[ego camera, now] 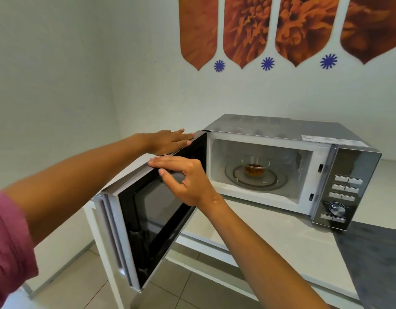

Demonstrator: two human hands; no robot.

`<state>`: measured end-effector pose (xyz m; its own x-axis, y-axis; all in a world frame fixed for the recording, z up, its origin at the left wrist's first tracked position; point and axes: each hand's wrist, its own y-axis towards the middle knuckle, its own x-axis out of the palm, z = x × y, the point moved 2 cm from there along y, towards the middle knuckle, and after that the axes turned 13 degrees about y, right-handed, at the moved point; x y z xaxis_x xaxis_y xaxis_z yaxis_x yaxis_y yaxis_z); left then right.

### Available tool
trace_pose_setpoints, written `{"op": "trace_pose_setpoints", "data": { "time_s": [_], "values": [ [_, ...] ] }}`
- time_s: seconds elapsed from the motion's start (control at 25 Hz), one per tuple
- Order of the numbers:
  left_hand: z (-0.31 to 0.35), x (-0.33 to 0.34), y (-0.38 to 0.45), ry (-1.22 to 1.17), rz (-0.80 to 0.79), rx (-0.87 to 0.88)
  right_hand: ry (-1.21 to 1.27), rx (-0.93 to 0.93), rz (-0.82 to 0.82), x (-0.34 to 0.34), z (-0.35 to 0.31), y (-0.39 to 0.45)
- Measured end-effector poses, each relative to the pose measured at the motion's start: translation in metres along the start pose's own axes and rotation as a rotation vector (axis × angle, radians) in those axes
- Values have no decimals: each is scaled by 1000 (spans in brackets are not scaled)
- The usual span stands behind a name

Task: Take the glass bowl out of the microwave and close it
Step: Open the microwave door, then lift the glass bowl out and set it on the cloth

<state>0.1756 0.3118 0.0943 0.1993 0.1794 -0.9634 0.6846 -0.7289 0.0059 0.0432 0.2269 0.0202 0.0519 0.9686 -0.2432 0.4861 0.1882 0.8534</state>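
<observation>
A silver microwave stands on a white counter with its door swung wide open to the left. Inside, a small glass bowl with brown food sits on the round glass turntable. My left hand lies flat, fingers together, against the outer face of the door near its hinge top. My right hand pinches the door's top edge between fingers and thumb. Both hands are outside the cavity, apart from the bowl.
The white counter runs under the microwave, with a dark grey mat at the right. The control panel with buttons and a dial is on the microwave's right side. Tiled floor shows below; white walls meet in a corner on the left.
</observation>
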Motion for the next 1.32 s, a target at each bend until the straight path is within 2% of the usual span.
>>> {"op": "trace_pose_setpoints", "data": {
  "time_s": [0.32,0.68,0.84,0.96,1.04,1.16,1.24,1.32],
  "values": [
    [-15,-4,2,216,41,38,-21,-32,32,21,14,4],
    [-1,-23,6,178,33,-80,-63,-55,-14,23,19,-6],
    [20,-34,13,190,151,-143,-164,-64,-79,11,22,-16],
    [41,-39,15,331,264,-139,-254,-20,-54,-9,32,-28],
    [53,-40,21,455,235,-184,-304,41,-27,-24,41,-40],
    [74,-30,34,594,88,-305,-389,133,7,-51,56,-62],
    [91,-15,41,611,-9,-345,-422,207,31,-68,65,-78],
    [103,1,45,587,-28,-345,-423,265,63,-84,73,-92]
  ]
}}
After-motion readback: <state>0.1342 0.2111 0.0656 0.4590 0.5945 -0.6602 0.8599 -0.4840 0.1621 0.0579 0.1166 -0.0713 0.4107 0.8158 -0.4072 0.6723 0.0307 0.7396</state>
